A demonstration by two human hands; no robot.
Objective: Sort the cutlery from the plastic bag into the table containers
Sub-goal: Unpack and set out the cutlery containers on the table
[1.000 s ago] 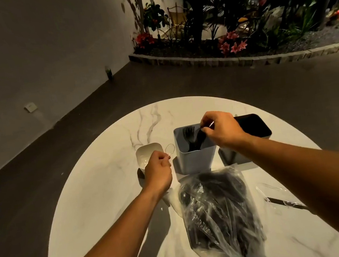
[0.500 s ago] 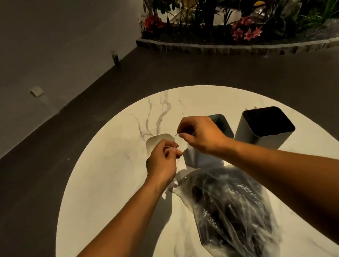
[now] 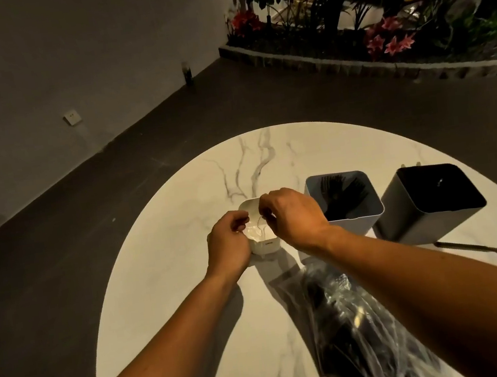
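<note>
Both my hands meet over a small white container (image 3: pixel 266 244) on the round marble table (image 3: pixel 168 262). My left hand (image 3: pixel 229 241) and my right hand (image 3: pixel 295 217) each pinch a thin clear wrapper (image 3: pixel 257 224) just above its opening. Right of them stands a light grey square container (image 3: pixel 354 225) with several black forks inside. A darker grey container (image 3: pixel 404 228) stands further right; its inside is too dark to read. The clear plastic bag (image 3: pixel 363 325) of black cutlery lies near me, partly under my right forearm.
A single black knife (image 3: pixel 482 249) lies on the table in front of the dark container. The table's edge curves round on the left and far side, with dark floor beyond. A planter bed with flowers (image 3: pixel 386 43) runs along the back right.
My right hand left the fork container and moved left to join the left hand over the white container. Both now pinch the clear wrapper. The view shifted left.
</note>
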